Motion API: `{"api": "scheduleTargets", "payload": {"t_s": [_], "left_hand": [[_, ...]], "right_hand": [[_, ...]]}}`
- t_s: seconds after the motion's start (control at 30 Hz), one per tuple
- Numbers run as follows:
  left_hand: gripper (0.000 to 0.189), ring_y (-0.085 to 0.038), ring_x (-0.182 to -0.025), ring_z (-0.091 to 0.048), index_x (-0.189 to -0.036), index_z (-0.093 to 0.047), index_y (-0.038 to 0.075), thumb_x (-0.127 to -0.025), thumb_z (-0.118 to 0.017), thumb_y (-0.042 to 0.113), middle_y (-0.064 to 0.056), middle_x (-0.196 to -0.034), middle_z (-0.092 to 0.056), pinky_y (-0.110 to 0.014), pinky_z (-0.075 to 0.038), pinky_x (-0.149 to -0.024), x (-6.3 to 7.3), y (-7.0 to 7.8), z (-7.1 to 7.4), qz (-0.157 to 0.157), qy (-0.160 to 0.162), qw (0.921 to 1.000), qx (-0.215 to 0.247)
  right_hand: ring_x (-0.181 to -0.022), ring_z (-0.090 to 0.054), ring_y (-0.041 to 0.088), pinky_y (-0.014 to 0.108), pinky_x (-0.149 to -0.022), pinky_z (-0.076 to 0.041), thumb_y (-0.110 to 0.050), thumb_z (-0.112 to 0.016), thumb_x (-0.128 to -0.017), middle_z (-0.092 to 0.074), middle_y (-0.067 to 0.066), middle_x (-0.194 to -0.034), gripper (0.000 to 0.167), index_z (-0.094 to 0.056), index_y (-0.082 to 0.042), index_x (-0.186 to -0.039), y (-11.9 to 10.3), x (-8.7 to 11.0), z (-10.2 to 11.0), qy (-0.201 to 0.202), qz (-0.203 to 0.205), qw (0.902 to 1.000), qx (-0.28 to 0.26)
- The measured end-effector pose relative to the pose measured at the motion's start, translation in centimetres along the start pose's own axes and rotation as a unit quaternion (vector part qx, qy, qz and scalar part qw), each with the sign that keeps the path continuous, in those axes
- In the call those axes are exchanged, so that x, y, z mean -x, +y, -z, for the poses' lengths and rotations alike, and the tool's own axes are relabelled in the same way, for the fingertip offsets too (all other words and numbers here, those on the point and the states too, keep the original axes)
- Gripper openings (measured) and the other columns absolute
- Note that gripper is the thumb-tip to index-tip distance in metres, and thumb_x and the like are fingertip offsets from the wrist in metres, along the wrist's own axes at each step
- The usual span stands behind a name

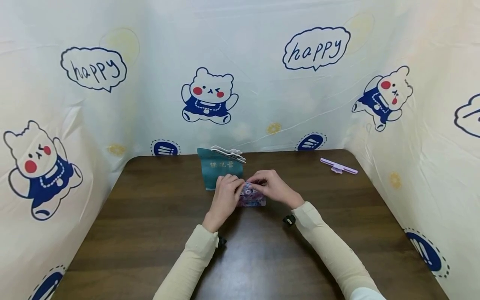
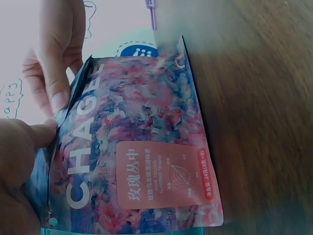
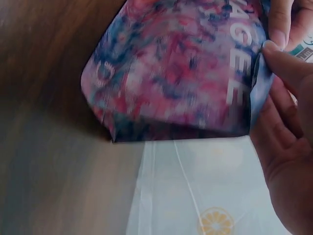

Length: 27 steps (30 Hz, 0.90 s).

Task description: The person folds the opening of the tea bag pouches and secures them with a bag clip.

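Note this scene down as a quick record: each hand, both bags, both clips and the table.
Left hand: pinching the patterned bag's top edge
Right hand: pinching the same edge, beside the left
Patterned bag: pink and blue, pink label on front
Green bag: upright, behind the patterned bag and to its left
White clip: on the green bag's top
Purple clip: lying at far right
Table: dark brown wood grain

The work area is a screened tabletop booth. Pale sheeting (image 1: 255,54) printed with cartoon bears (image 1: 208,104) bounds the dark wood-grain table (image 1: 150,233) at left, far and right. The surrounding room is hidden.
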<state>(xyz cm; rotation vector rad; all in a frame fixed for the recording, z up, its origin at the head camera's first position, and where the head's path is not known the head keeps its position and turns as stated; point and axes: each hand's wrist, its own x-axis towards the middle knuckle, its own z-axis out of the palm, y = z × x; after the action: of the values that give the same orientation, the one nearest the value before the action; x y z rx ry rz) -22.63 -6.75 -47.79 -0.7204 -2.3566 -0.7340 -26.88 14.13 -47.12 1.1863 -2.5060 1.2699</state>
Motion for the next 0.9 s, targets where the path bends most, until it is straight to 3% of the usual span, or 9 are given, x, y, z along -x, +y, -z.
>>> {"api": "scheduleTargets", "payload": {"t_s": [0.33,0.6,0.9], "left_hand": [[0.01,-0.021,-0.082,-0.06,-0.095,-0.08,0.009,-0.096,-0.071,0.014,-0.002,-0.086,-0.072,-0.038,-0.04,-0.076,-0.3,-0.1,-0.2,-0.004,0.002,1.0,0.005],[0.013,-0.02,-0.083,-0.06,-0.097,-0.08,0.01,-0.098,-0.069,0.017,-0.001,-0.087,-0.073,-0.038,-0.039,-0.078,-0.2,-0.1,-0.2,-0.003,-0.006,0.9999,0.009],[0.013,-0.02,-0.083,-0.06,-0.098,-0.081,0.009,-0.097,-0.069,0.015,-0.002,-0.087,-0.072,-0.038,-0.039,-0.078,-0.2,-0.3,-0.3,-0.005,-0.007,0.9999,0.012]], "right_hand": [[-0.078,-0.066,0.008,0.027,-0.07,-0.056,0.001,-0.071,-0.093,-0.074,0.005,-0.09,0.014,-0.081,-0.006,-0.1,-0.1,-0.4,0.1,0.021,0.047,0.9984,0.023],[-0.084,-0.069,0.01,0.027,-0.074,-0.058,0.001,-0.072,-0.092,-0.075,0.006,-0.094,0.015,-0.08,-0.005,-0.104,0.4,0.2,-0.3,0.027,0.038,0.9989,0.005],[-0.086,-0.066,0.008,0.027,-0.077,-0.057,0.008,-0.065,-0.094,-0.073,0.002,-0.098,0.026,-0.078,-0.006,-0.111,0.1,0.7,0.0,0.004,0.024,0.9996,0.015]]}}
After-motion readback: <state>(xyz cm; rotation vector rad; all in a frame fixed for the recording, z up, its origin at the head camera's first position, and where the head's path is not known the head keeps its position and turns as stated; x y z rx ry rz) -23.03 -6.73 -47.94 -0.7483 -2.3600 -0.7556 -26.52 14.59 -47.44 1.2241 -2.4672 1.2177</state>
